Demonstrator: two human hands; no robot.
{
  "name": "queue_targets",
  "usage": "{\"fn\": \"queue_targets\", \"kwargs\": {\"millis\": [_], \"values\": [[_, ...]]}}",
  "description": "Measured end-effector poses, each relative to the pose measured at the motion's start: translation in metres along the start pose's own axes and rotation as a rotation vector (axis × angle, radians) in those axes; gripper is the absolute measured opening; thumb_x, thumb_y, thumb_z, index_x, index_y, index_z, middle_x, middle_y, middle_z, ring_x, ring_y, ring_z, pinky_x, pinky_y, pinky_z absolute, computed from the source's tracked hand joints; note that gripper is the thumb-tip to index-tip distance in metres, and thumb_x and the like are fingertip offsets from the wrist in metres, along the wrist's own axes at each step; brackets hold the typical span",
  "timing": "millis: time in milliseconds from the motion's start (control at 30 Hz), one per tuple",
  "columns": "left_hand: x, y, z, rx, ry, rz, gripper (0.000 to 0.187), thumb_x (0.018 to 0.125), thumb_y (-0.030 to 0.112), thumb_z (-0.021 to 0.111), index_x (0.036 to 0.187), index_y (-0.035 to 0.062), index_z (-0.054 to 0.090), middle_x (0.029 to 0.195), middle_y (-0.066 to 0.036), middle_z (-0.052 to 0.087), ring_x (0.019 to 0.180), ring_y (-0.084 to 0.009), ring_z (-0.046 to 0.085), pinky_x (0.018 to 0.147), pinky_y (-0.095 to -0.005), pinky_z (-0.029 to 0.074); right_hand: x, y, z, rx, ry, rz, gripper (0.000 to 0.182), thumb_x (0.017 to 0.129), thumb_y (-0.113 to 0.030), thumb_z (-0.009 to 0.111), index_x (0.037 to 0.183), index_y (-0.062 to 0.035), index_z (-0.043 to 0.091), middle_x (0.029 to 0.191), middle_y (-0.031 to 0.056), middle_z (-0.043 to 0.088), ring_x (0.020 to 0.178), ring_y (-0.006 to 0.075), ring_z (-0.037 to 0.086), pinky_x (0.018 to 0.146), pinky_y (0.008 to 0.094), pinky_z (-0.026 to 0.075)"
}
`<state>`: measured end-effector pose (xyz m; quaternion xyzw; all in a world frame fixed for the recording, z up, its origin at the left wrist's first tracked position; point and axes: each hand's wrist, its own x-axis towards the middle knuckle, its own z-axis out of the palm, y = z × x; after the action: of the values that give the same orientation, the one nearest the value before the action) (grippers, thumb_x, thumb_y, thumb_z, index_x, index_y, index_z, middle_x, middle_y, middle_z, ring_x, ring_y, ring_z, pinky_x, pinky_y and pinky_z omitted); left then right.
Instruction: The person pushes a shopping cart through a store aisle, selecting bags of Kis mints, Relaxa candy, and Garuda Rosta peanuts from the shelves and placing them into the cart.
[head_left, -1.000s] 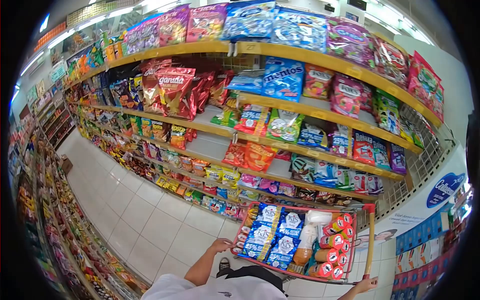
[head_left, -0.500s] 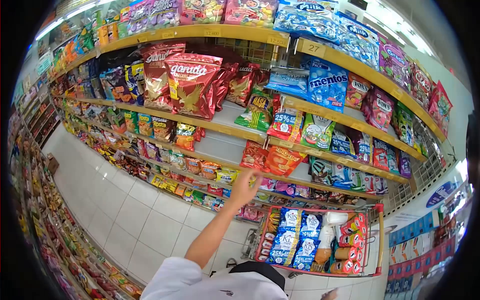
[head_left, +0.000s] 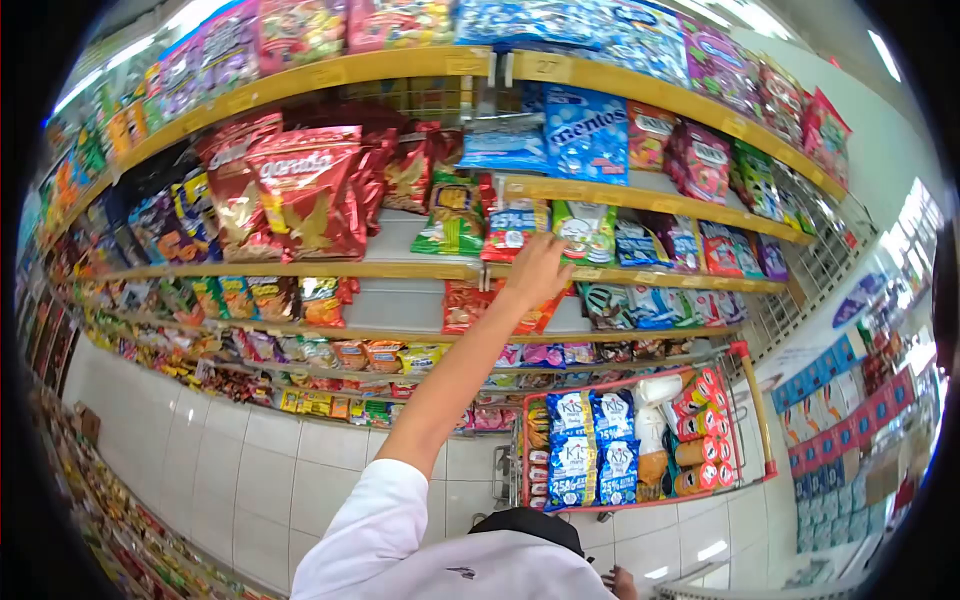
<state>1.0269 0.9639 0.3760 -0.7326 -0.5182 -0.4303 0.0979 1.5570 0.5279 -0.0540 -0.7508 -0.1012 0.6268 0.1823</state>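
With my left hand (head_left: pixel 540 268) I am reaching to two packets standing side by side on the shelf (head_left: pixel 700 281): one green-and-white packet (head_left: pixel 594 222) and one red-and-blue packet (head_left: pixel 512 226). My hand is covering their lower parts, so I am not able to tell whether its grip is apart or clamped on one. Four glossy blue packets (head_left: pixel 617 470), pillow-shaped, are lying two by two in the cart (head_left: pixel 757 412). Near them one amber bottle (head_left: pixel 653 466) is lying, while the round-ended tubs (head_left: pixel 705 450) are overlapping too much for counting. My right hand (head_left: pixel 621 582) is showing only partly at the bottom edge, its grip also being unclear.
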Motion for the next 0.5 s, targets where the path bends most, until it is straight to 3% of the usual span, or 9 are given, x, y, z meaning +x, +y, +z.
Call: {"fn": "queue_targets", "kwargs": {"millis": [67,133,233,333,400,500], "values": [[0.016,0.009,0.014,0.03,-0.013,-0.212,0.046,0.083,0.028,0.067,0.114,-0.0028,0.056,0.107,-0.023,0.059,0.102,-0.0378,0.057,0.087,-0.045,0.048,-0.005,-0.008,0.006,0.13,0.178,0.03,0.044,0.09,-0.033,0.055,0.118,0.0009,0.055,0.096,0.021,0.067,0.079,0.0363,0.067,0.065,0.0468,0.054],[0.034,0.017,0.019,0.044,-0.005,-0.364,0.056,0.08,0.033,0.069,0.116,-0.0062,0.052,0.105,-0.026,0.061,0.098,-0.0399,0.061,0.081,-0.0473,0.052,-0.011,-0.023,0.01,0.144,0.16,-0.103,0.047,0.093,-0.032,0.047,0.125,0.0018,0.046,0.103,0.0231,0.064,0.082,0.0359,0.066,0.065,0.0478,0.055],[0.053,0.021,0.03,0.107,-0.067,-0.537,0.064,0.077,0.036,0.072,0.116,-0.0076,0.048,0.105,-0.027,0.062,0.094,-0.0424,0.063,0.078,-0.0493,0.053,-0.018,-0.031,0.012,0.179,0.199,-0.131,0.042,0.093,-0.031,0.049,0.12,0.001,0.049,0.1,0.0219,0.064,0.081,0.0347,0.066,0.064,0.0462,0.055],[0.065,0.016,0.032,0.115,-0.156,-0.59,0.086,0.075,0.043,0.073,0.131,-0.0083,0.034,0.106,-0.028,0.064,0.096,-0.0414,0.064,0.079,-0.0477,0.053,-0.029,-0.018,0.015,0.187,0.211,-0.158,0.041,0.093,-0.03,0.05,0.119,0.0005,0.049,0.099,0.0212,0.064,0.081,0.0334,0.067,0.063,0.0452,0.056],[0.073,-0.001,0.039,0.169,-0.209,-0.602,0.085,0.072,0.048,0.075,0.128,-0.0069,0.041,0.114,-0.023,0.063,0.102,-0.035,0.064,0.082,-0.0444,0.054,-0.026,0.0,0.016,0.239,0.193,-0.111,0.04,0.093,-0.03,0.05,0.119,0.0005,0.049,0.099,0.0209,0.064,0.081,0.033,0.067,0.063,0.0449,0.056],[0.081,0.004,0.025,0.155,-0.317,-0.7,0.083,0.07,0.054,0.075,0.122,-0.0056,0.051,0.122,-0.019,0.061,0.108,-0.0355,0.062,0.086,-0.0438,0.052,-0.025,0.034,0.014,0.273,0.154,-0.015,0.041,0.093,-0.03,0.05,0.12,0.0012,0.048,0.1,0.021,0.064,0.081,0.034,0.066,0.064,0.0457,0.056]]}}
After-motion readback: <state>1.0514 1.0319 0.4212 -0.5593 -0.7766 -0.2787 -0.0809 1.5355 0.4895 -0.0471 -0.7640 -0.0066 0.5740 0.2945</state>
